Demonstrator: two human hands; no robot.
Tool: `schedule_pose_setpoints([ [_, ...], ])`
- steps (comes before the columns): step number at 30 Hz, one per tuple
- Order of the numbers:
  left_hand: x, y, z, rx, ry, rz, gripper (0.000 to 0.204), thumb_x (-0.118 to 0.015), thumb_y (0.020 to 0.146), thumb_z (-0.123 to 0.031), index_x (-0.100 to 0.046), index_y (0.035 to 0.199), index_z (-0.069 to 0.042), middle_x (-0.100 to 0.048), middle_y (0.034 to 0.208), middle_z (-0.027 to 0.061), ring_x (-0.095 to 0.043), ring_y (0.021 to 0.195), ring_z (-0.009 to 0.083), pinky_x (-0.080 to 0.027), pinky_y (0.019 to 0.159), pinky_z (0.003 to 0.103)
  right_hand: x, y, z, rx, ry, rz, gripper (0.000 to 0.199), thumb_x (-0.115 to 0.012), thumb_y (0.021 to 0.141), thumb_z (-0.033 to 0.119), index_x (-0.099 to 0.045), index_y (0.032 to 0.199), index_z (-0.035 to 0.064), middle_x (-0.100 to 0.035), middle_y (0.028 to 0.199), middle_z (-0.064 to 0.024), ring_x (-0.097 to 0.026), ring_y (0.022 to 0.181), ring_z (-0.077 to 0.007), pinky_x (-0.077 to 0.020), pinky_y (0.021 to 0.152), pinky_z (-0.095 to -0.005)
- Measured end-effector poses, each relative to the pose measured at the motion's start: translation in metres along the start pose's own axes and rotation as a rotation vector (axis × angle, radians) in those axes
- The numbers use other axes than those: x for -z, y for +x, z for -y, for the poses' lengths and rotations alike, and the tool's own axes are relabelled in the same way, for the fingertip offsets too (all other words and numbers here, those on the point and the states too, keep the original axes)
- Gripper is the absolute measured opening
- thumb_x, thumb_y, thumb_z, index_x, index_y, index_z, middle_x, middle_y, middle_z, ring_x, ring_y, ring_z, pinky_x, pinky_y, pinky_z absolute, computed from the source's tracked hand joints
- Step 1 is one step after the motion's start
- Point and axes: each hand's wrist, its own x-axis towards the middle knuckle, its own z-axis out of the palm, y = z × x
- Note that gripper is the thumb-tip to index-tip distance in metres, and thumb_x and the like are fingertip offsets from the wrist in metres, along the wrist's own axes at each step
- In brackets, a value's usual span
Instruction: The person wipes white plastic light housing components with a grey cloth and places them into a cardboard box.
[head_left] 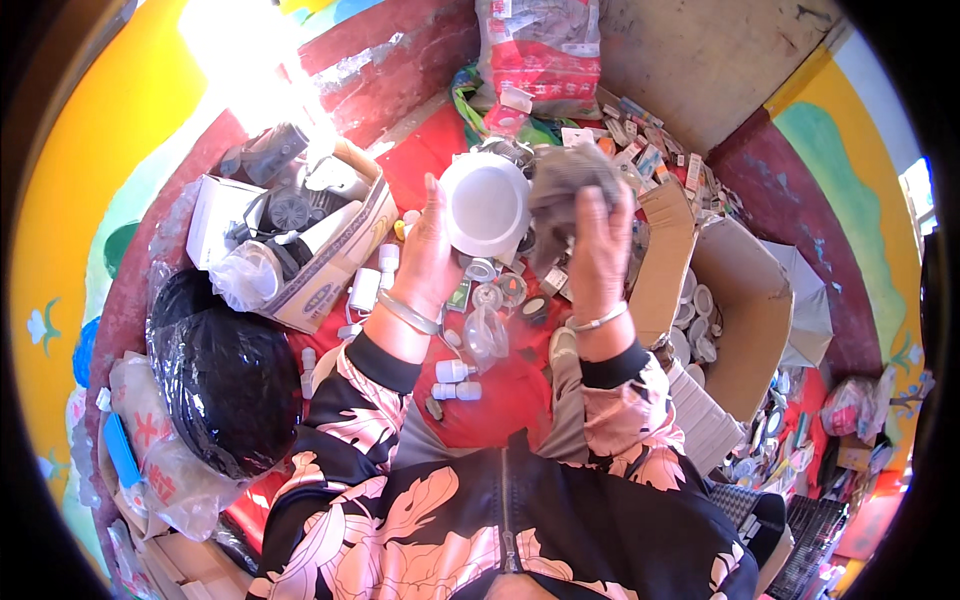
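My left hand [428, 262] grips a round white downlight [485, 206] by its left edge, its pale flat face turned up. Beside it, my right hand [602, 262] is closed on a crumpled grey-brown cloth [562, 188], which hangs close to the lamp's right rim. Whether cloth and lamp touch is hard to make out. Below them, on a red sheet [495, 400], lie several white plastic fittings [456, 372], a clear plastic bag [486, 338] and small round parts [488, 296].
At left stands a carton [325, 275] of lamps and wires, with a black plastic bag [225, 375] nearer me. An open cardboard box [752, 310] at right holds round white parts. Small boxes [650, 160] heap at the back, beside a red-and-white sack [540, 60].
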Motion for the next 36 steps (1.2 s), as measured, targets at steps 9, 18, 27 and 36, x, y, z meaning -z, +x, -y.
schedule_pose_setpoints([
  [9,0.02,0.005,0.024,-0.049,-0.017,-0.038,0.062,-0.041,0.09,-0.056,-0.048,0.12,-0.003,-0.059,0.1,0.0063,-0.058,0.09,0.0168,-0.047,0.084,0.032,-0.027,-0.025,-0.023,0.248,-0.301,0.559,0.04,-0.054,0.074,-0.008,-0.057,0.111,0.0069,-0.058,0.116,-0.0121,-0.053,0.11,-0.0294,-0.0397,0.095,-0.0378],
  [18,-0.002,-0.003,-0.011,-0.122,0.023,-0.08,0.067,-0.038,0.092,-0.054,-0.039,0.129,0.002,-0.051,0.123,0.0152,-0.052,0.113,0.0251,-0.042,0.096,0.04,0.019,0.001,-0.013,-0.176,-0.291,0.231,0.031,-0.051,0.078,-0.009,-0.06,0.106,0.0042,-0.061,0.09,-0.0037,-0.056,0.085,-0.0105,-0.0464,0.076,-0.0231],
  [27,0.006,0.006,0.044,-0.2,0.281,0.041,0.061,-0.032,0.095,-0.052,-0.044,0.128,-0.002,-0.053,0.118,0.0073,-0.051,0.108,0.0158,-0.039,0.095,0.028,-0.022,-0.022,-0.032,0.007,-0.098,0.198,0.03,-0.055,0.08,-0.006,-0.053,0.108,0.0045,-0.055,0.102,-0.0042,-0.054,0.092,-0.0149,-0.0437,0.084,-0.0277],
  [36,0.011,0.004,-0.008,-0.198,0.045,-0.163,0.07,-0.046,0.086,-0.059,-0.043,0.127,-0.002,-0.053,0.12,0.0118,-0.055,0.107,0.0228,-0.045,0.09,0.036,-0.007,-0.019,-0.007,-0.448,-0.363,0.959,0.028,-0.055,0.069,0.0,-0.064,0.096,0.0041,-0.064,0.084,-0.0083,-0.059,0.081,-0.0169,-0.0459,0.074,-0.0268],
])
